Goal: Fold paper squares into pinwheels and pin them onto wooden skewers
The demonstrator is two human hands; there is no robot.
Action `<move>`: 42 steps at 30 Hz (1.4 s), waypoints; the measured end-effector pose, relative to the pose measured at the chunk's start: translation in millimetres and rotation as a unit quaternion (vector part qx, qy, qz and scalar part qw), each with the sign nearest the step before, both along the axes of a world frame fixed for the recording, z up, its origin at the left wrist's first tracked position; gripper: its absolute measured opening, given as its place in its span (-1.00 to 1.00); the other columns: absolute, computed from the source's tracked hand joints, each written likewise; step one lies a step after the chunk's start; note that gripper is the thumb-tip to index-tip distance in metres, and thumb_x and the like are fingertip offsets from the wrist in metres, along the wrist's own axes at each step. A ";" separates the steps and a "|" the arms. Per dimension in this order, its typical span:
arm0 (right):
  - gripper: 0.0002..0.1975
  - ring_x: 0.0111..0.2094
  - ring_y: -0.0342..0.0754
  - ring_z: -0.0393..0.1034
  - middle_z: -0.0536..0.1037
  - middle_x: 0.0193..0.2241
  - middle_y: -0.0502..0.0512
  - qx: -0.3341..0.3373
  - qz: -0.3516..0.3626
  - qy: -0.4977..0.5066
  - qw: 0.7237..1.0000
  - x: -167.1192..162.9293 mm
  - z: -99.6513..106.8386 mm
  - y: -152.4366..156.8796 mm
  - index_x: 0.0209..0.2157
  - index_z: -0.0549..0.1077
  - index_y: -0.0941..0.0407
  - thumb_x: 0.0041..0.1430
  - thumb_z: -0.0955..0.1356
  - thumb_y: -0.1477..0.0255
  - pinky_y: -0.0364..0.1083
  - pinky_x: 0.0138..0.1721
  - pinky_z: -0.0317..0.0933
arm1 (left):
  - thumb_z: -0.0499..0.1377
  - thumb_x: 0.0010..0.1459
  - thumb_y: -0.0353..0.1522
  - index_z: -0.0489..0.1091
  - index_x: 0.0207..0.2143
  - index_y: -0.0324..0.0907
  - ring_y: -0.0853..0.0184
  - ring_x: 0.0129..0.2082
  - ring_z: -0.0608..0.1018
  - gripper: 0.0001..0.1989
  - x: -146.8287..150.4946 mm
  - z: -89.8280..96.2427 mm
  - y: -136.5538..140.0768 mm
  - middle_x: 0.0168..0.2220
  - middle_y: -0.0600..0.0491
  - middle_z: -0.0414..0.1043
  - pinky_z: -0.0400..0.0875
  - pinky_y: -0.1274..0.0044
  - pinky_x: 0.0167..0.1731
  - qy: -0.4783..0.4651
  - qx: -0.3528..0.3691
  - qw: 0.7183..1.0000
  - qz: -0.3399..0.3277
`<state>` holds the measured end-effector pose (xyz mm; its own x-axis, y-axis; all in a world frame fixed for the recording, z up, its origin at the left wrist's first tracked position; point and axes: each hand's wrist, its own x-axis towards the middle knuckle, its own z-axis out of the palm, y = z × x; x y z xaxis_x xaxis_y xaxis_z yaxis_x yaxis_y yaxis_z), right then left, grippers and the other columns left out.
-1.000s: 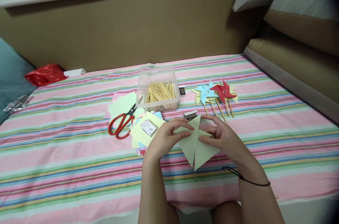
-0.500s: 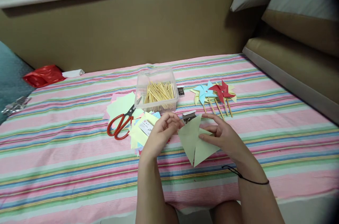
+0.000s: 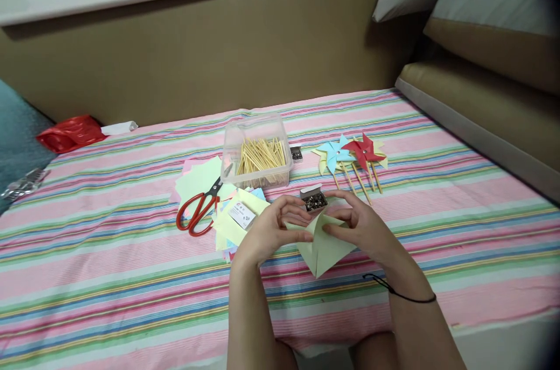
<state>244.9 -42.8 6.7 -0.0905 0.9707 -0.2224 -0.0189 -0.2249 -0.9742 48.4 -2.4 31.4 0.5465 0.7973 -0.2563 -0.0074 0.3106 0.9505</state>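
Between my hands is a pale green sheet of paper (image 3: 335,252), slit from its near corner and bent upward near the middle. My left hand (image 3: 280,227) grips its left side, thumb on top and fingers beyond it. On the right, my right hand (image 3: 356,224) pinches the folded part between thumb and fingers. Just beyond the paper stands an opened small box of metal pins (image 3: 315,201). Behind it to the right lie finished paper pinwheels on sticks, among them a blue pinwheel (image 3: 336,152) and a red pinwheel (image 3: 364,152).
A clear plastic box (image 3: 278,178) holds many wooden sticks (image 3: 261,155). Red-handled scissors (image 3: 198,213) rest on coloured paper sheets (image 3: 199,174), beside a small white box (image 3: 242,215). Another pin box (image 3: 296,153) sits behind. A red plastic bag (image 3: 74,134) lies far left on the striped cloth (image 3: 144,276).
My left hand has come in and taken hold of the paper's left side. The paper is lower and bent up in the middle, and the near pin box shows more fully.
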 end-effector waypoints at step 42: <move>-0.42 -0.41 0.02 0.54 0.64 -0.38 0.06 0.045 -0.153 0.076 0.984 -34.7 8.0 8.5 -0.05 0.31 0.02 -0.14 0.51 0.31 -0.08 -0.44 0.42 | 0.34 -0.13 -0.27 0.28 -0.27 -0.14 0.41 -0.57 0.46 -0.61 16.7 -5.1 0.2 -0.50 0.12 0.44 0.34 0.60 -0.56 0.023 0.044 0.974 0.220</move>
